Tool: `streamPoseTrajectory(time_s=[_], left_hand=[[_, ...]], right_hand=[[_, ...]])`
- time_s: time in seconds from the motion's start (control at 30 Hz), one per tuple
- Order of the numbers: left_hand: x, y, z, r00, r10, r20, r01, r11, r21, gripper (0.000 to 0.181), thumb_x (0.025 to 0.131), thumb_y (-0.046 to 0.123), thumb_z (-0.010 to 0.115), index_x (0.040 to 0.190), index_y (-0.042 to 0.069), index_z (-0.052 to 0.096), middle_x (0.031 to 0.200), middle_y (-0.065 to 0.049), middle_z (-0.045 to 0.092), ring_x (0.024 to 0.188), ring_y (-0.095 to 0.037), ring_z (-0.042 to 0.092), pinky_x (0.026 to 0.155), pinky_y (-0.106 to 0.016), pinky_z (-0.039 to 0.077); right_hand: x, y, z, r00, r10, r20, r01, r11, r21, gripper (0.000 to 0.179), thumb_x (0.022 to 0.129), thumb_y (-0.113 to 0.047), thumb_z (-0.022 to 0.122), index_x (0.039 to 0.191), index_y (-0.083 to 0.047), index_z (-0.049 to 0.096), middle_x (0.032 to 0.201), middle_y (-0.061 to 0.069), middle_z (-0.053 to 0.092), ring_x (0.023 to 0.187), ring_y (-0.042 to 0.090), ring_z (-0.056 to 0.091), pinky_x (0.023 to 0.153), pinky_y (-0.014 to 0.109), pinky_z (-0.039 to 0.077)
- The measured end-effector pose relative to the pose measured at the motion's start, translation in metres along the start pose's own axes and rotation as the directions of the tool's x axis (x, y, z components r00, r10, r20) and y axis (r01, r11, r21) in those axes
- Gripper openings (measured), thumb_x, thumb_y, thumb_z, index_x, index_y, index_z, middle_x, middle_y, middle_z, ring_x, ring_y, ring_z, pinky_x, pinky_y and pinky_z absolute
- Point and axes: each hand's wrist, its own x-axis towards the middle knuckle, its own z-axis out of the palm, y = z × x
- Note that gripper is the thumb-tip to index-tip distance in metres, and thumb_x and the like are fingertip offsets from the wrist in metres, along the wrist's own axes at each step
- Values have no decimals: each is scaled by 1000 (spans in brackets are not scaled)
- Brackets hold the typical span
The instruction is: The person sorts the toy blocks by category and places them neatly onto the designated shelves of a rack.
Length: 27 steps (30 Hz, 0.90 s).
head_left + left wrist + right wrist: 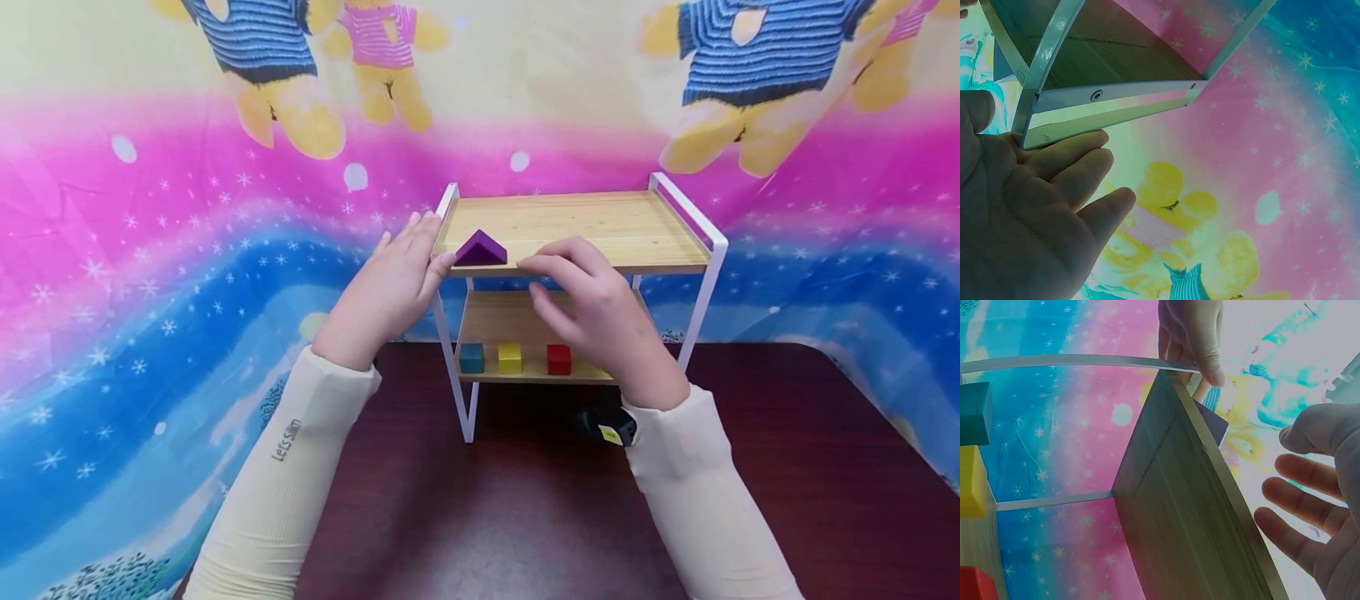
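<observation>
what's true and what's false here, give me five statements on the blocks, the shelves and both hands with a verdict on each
1. The purple triangular block sits on the upper shelf. True.
2. The red cube stands between the teal and yellow ones. False: the yellow cube stands between the teal cube and the red cube.
3. Those three cubes are on the lower shelf. True.
4. The right hand is gripping a block. False: it holds nothing.
5. The left hand is at the white frame. True.
</observation>
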Motion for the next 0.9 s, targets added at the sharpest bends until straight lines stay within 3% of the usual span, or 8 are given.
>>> streamPoseTrajectory(time_s=[0.37, 0.6, 0.9], left_hand=[[1, -1, 1, 1000, 1, -5, -1, 1000, -5, 68, 109, 47, 35, 163, 9, 19, 168, -8, 20, 156, -23, 10, 125, -48, 7], [0, -1, 1, 1000, 6, -6, -6, 1000, -5, 68, 109, 46, 35, 163, 8, 18, 168, -10, 21, 156, -23, 11, 125, -49, 7], [0, 0, 0, 1000, -2, -2, 2, 1000, 10, 69, 109, 48, 35, 163, 9, 18, 168, -9, 20, 156, -23, 10, 125, -48, 6]], right_hand=[[-22, -4, -7, 1000, -3, -11, 3, 1000, -19, 34, 85, 1, 78, 119, -4, 73, 113, 14, 65, 104, 23, 60, 86, 37, 57], [-34, -4, -12, 1000, 5, -24, -6, 1000, -26, 38, 82, 2, 80, 119, -5, 73, 115, 13, 66, 108, 24, 61, 97, 14, 45], [-52, -3, -18, 999, 42, -5, -42, 999, -27, 41, 80, 3, 81, 119, -6, 73, 116, 12, 66, 106, 24, 61, 98, 10, 41]])
